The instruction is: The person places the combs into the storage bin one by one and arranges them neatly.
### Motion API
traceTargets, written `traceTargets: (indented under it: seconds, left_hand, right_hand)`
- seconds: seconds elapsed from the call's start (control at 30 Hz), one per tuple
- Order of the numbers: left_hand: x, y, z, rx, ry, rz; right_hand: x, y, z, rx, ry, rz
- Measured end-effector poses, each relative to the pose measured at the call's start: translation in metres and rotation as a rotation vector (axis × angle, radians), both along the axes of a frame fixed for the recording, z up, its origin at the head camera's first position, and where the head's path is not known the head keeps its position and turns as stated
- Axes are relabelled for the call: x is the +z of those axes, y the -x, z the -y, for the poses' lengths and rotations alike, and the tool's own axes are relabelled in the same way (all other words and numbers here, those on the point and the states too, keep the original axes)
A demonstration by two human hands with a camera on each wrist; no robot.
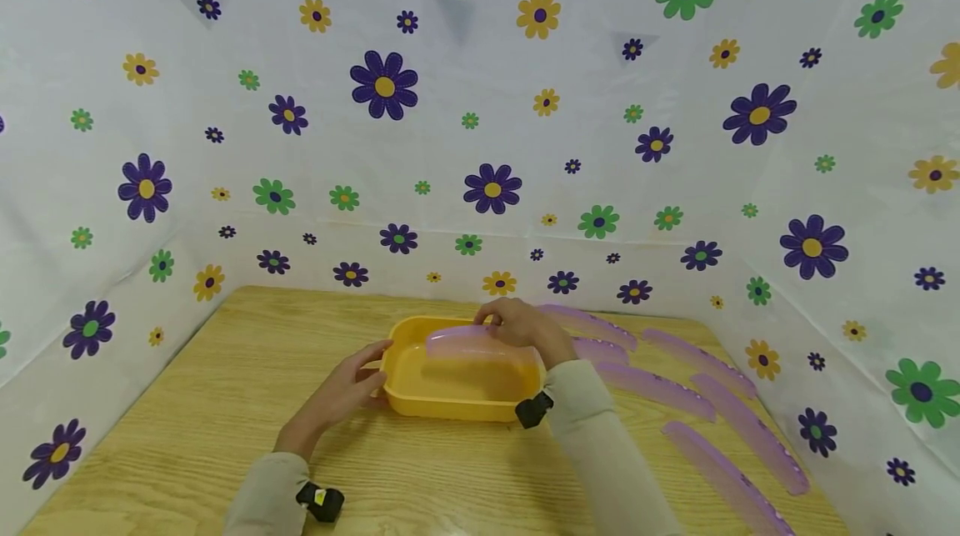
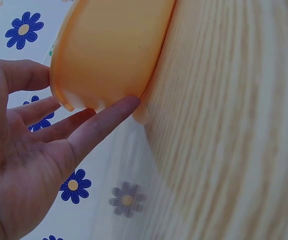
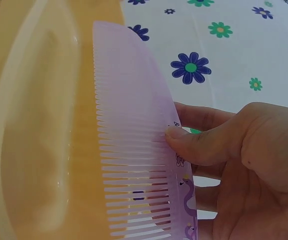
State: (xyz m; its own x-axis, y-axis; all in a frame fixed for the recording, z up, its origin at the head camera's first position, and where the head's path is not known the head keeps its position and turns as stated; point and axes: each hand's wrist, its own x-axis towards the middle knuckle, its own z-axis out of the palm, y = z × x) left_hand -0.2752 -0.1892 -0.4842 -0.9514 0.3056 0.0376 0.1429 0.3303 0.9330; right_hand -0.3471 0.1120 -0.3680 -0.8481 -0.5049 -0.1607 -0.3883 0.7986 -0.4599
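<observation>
A yellow plastic basin [image 1: 461, 409] sits on the table, seen close up in both wrist views. My left hand [image 1: 348, 386] holds its left end, with thumb and fingers spread around the rim and end wall [image 2: 109, 55]. My right hand [image 1: 517, 323] pinches a translucent purple comb [image 1: 465, 342] by its printed spine, over the basin's far side. In the right wrist view the comb [image 3: 134, 100] has its teeth facing the basin, the thumb on the near face and the other fingers behind.
Several more purple combs lie spread on the wooden table [image 1: 225, 403] to the right, among them a front comb [image 1: 727, 478], a right comb [image 1: 753, 433] and a back comb [image 1: 701, 359]. Flower-printed white cloth [image 1: 480, 119] encloses the table at the back and sides.
</observation>
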Motion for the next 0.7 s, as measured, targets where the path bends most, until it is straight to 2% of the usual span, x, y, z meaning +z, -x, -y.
traceTargets:
  seconds: [0.33, 0.53, 0.7]
  left_hand:
    - [0.0, -0.001, 0.001, -0.001, -0.006, -0.003]
    - [0.0, -0.001, 0.001, -0.005, -0.017, -0.006]
    - [0.001, 0.0, 0.001, -0.011, -0.022, -0.004]
  right_hand:
    - [-0.006, 0.0, 0.01, 0.029, 0.029, -0.023]
    - [-0.009, -0.002, 0.013, 0.01, 0.045, -0.013]
    - [-0.012, -0.002, 0.015, 0.037, 0.049, -0.038]
